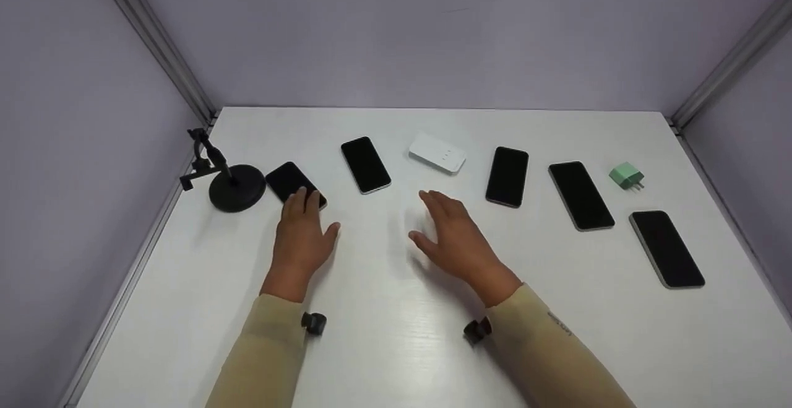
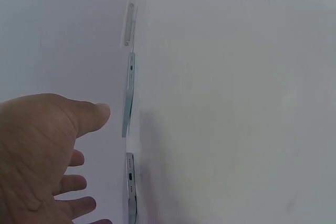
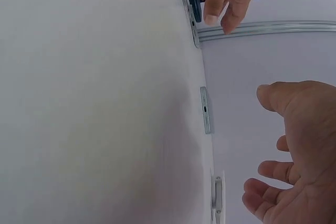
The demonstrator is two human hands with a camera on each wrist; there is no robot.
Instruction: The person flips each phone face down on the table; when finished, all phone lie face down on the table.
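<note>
My left hand (image 1: 302, 227) lies low over the white table (image 1: 383, 346), fingers straight, its fingertips covering the near end of the leftmost black phone (image 1: 288, 181). My right hand (image 1: 450, 231) hovers open and holds nothing, between a second black phone (image 1: 365, 164) and a third (image 1: 507, 176). A white power bank (image 1: 437, 152) lies just beyond it. The left wrist view shows my left hand (image 2: 44, 150) with loose fingers beside a phone (image 2: 128, 103) seen edge-on. In the right wrist view my right hand (image 3: 299, 145) is open near another phone edge (image 3: 206, 109).
A black phone stand (image 1: 232, 185) with a round base sits at the far left by the wall. Two more black phones (image 1: 580, 195) (image 1: 666, 247) and a green plug adapter (image 1: 626, 176) lie to the right. Purple walls enclose the table on three sides.
</note>
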